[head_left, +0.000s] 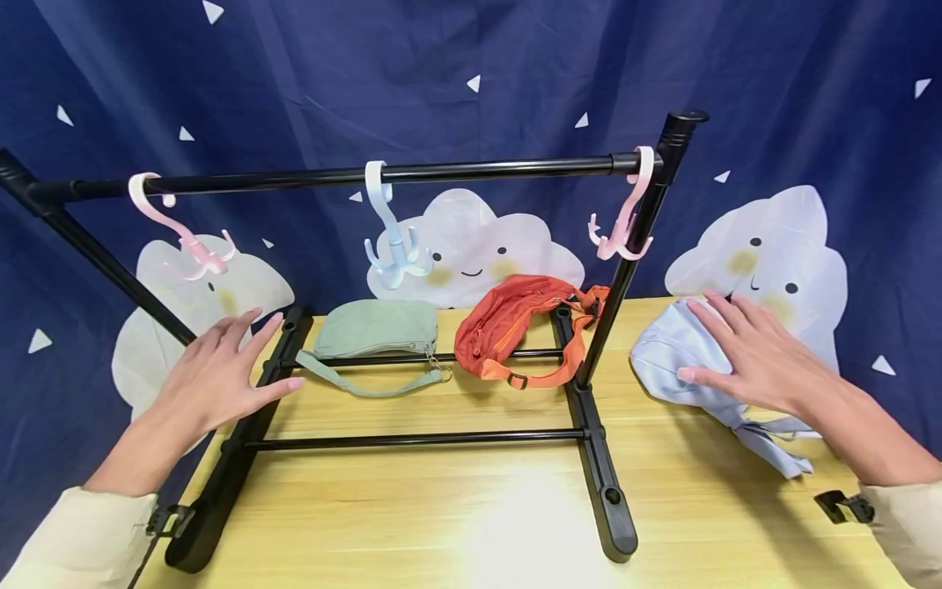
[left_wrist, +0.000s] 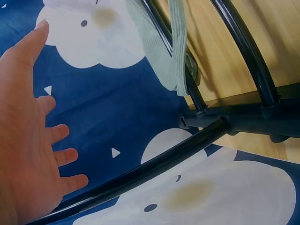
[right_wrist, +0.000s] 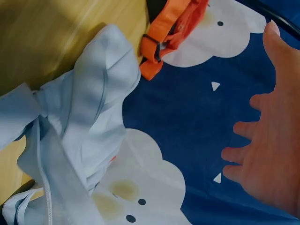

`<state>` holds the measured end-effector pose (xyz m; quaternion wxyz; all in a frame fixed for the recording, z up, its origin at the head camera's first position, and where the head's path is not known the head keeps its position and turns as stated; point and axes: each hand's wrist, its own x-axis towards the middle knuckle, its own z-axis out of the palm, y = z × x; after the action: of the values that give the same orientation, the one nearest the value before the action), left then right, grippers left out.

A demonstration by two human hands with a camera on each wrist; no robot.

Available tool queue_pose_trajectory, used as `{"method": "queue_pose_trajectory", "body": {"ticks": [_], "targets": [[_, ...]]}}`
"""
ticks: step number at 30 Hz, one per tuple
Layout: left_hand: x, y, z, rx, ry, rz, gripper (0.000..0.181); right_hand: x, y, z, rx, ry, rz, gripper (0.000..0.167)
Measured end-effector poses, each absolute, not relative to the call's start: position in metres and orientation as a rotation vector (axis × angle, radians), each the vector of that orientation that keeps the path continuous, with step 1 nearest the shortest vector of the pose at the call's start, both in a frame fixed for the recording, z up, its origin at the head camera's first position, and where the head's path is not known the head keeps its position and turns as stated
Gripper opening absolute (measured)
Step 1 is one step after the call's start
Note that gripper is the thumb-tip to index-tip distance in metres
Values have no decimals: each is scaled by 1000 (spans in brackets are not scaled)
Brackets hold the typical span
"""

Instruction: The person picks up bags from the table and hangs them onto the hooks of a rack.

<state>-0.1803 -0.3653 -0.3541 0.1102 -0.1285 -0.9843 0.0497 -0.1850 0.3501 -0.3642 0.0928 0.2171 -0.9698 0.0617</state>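
Note:
In the head view my left hand (head_left: 221, 372) hovers by the rack's left upright, fingers spread and holding nothing. My right hand (head_left: 758, 356) is held above a light blue cloth bag (head_left: 670, 360) with tied straps, also with fingers spread and nothing in them. The right wrist view shows the blue bag (right_wrist: 98, 93) apart from the hand (right_wrist: 267, 140). A sage green corduroy handbag (head_left: 379, 327) and a red waist bag (head_left: 508, 319) with an orange strap lie at the black rack's (head_left: 412, 442) base.
From the rack's top bar (head_left: 500, 170) hang a pink hook (head_left: 195, 245), a light blue hook (head_left: 397, 254) and another pink hook (head_left: 621, 229). The rack stands on a wooden table (head_left: 383, 507). Behind is a navy curtain (head_left: 309, 82) with clouds and triangles.

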Motion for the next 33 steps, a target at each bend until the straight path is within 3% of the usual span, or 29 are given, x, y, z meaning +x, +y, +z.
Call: {"method": "queue_pose_trajectory", "body": {"ticks": [17, 33], "targets": [[-177, -375, -351, -270, -2916, 128, 111, -196, 322, -358, 774, -2745, 130, 96], [-168, -386, -348, -187, -2895, 46, 98, -199, 300, -359, 806, -2704, 140, 93]]}}
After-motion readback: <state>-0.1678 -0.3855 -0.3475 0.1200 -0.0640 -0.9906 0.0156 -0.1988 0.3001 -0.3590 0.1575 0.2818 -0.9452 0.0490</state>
